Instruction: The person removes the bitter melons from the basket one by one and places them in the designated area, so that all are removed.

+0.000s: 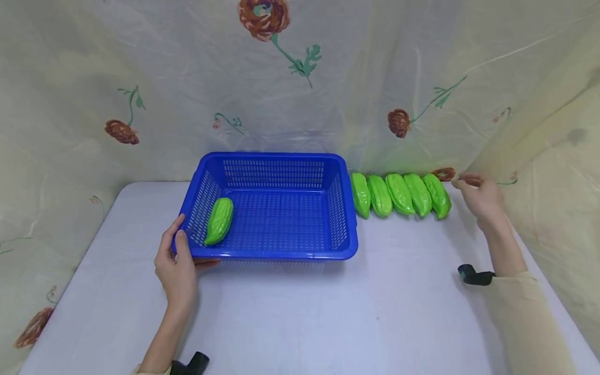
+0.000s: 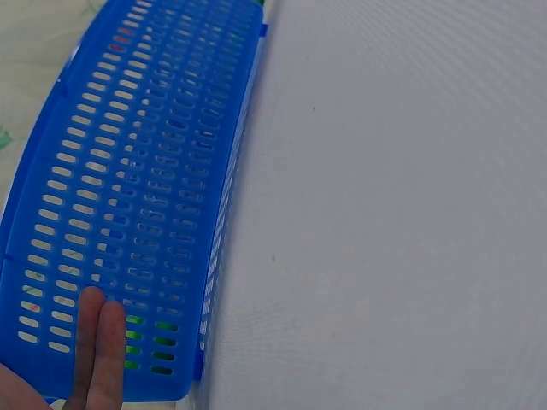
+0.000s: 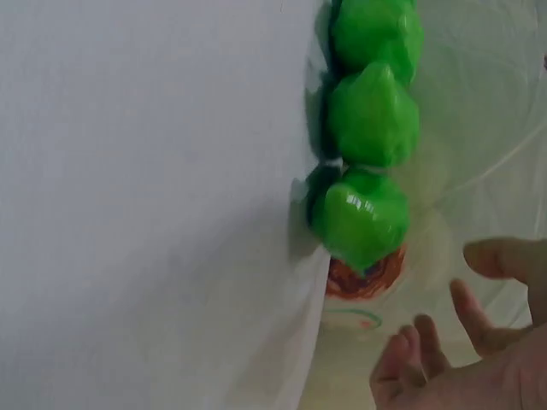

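At its near left corner, a blue plastic basket (image 1: 281,255) is gripped by my left hand (image 1: 178,268). Two of that hand's fingers (image 2: 108,350) lie against the slotted outer wall in the left wrist view. Inside the basket, at its left end, lies one green bitter melon (image 1: 219,221). Several more glossy green bitter melons stand side by side in a row to the right of the basket. Just past the rightmost melon (image 1: 437,196), my right hand (image 1: 480,198) hovers with loosely bent fingers and holds nothing. A gap separates it from that melon (image 3: 361,220) in the right wrist view.
A white-covered table (image 1: 328,317) bears everything. A pale, flower-printed curtain (image 1: 300,114) hangs along the back and sides, close behind the basket and the row. Black straps (image 1: 475,275) show at both wrists.
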### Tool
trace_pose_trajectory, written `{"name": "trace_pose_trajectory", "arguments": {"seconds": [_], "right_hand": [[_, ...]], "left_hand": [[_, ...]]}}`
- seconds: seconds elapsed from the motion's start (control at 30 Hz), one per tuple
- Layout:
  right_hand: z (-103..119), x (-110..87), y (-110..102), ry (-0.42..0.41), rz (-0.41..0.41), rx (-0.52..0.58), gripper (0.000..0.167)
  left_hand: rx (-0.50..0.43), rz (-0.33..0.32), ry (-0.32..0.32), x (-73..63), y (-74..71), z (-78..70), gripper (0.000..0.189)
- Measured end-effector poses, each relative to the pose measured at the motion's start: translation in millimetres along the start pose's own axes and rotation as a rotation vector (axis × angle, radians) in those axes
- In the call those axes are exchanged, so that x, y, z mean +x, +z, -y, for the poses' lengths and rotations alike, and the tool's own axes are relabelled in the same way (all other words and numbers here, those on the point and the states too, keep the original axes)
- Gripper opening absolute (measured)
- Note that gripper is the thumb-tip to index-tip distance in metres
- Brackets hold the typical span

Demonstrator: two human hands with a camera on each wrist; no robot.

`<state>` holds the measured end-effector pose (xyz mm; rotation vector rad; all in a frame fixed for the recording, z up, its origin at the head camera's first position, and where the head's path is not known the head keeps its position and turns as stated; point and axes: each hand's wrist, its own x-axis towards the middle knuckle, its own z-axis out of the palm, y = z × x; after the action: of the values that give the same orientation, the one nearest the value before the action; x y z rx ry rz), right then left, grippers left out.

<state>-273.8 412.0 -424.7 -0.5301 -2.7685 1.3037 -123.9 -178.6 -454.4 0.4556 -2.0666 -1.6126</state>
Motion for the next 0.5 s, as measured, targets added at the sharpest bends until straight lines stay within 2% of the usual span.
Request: {"name": "trace_pose_trajectory", "arguments": {"seconds": [0.1,0.17,0.23,0.37,0.5], "right_hand": [[14,-3.6,7,0.017,-0.144,0.025,0.058],[25,-8.2,12,0.008,-0.2,0.046,0.054],[36,-13.9,18,-0.019,-0.221,0.075,0.051],[59,-26.9,30,-0.087,-0.196,0.129,0.044],[83,-41.1,40,-0.168,-0.089,0.2,0.038]], "left_hand": [[0.011,0.0,-0.003,0.2,0.0,-1.0,0.041],[0.014,0.0,-0.004,0.1,0.0,-1.5,0.041],[0.019,0.0,-0.004,0.0,-0.1,-1.6,0.041],[0.025,-0.001,-0.005,-0.4,-0.3,-1.4,0.041],[0.012,0.0,0.0,-0.4,0.2,-1.2,0.041]]}}
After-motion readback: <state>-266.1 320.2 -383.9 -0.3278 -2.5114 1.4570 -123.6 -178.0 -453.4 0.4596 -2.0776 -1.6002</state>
